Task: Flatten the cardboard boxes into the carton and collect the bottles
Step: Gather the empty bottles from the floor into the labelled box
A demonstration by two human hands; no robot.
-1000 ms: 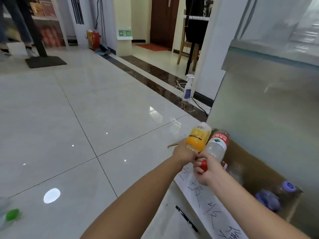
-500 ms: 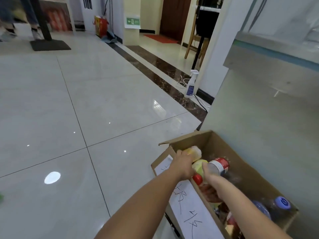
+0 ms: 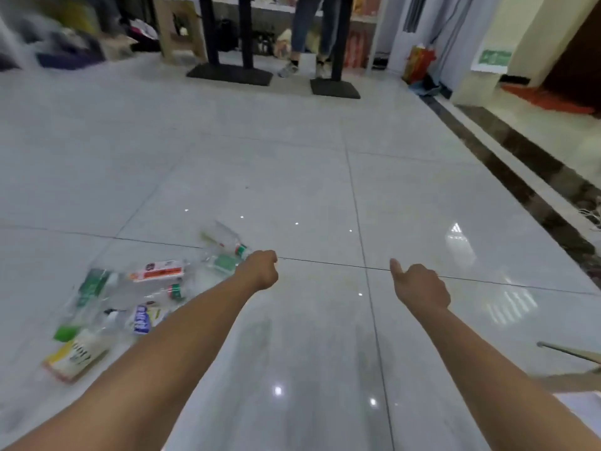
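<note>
Several empty plastic bottles [image 3: 143, 297] lie scattered on the white tile floor at the lower left, blurred by motion. Among them are one with a red and white label [image 3: 157, 271] and a white one with a yellow label [image 3: 78, 356]. My left hand [image 3: 260, 271] is stretched out just right of the pile, fingers curled in, holding nothing. My right hand [image 3: 419, 288] hangs over bare floor further right, loosely curled with the thumb up, also holding nothing. Only a corner of the cardboard carton [image 3: 579, 379] shows at the right edge.
A person [image 3: 309, 30] stands at the far side beside two black stand bases [image 3: 231, 74] [image 3: 335, 87]. Clutter lines the back left wall. A dark marble strip [image 3: 520, 164] runs along the right. A red bag [image 3: 419, 61] sits by the far wall.
Both hands have let go of the orange and the red-capped bottle at the carton. My view has swung left from the carton to the bottle pile on the floor.
</note>
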